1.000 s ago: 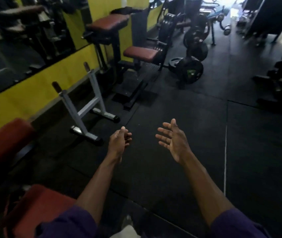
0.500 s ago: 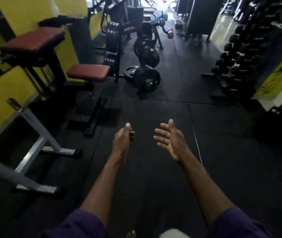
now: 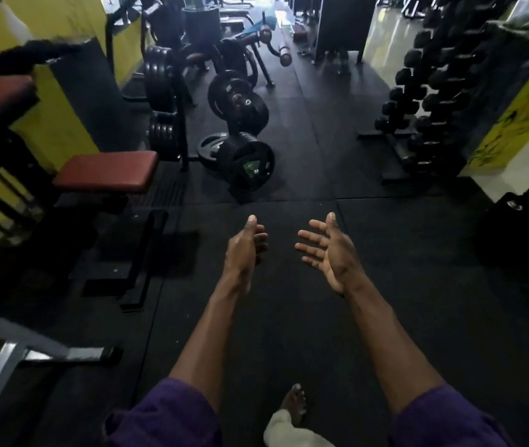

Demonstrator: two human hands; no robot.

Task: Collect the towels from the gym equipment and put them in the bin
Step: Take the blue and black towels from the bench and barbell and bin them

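My left hand [image 3: 245, 246] and my right hand [image 3: 327, 250] are stretched out side by side over the black floor, and both hold nothing. The right palm faces inward with its fingers spread; the left fingers curl loosely with the thumb up. A dark fluffy cloth [image 3: 24, 54], which looks like a towel, lies over the top of the padded machine at the upper left. Far back, a blue cloth [image 3: 258, 25] hangs on a machine. I see no bin.
A red padded seat [image 3: 108, 171] and its black frame stand at the left. Loaded barbells [image 3: 244, 159] lie on the floor ahead, next to a plate rack [image 3: 160, 91]. A dumbbell rack [image 3: 418, 101] lines the right side. A grey metal stand [image 3: 31, 350] is at the lower left.
The view has swung right and moved forward: the grey stand and red seats slid left, and the dumbbell rack came into view. Both hands stay out in front, holding nothing.
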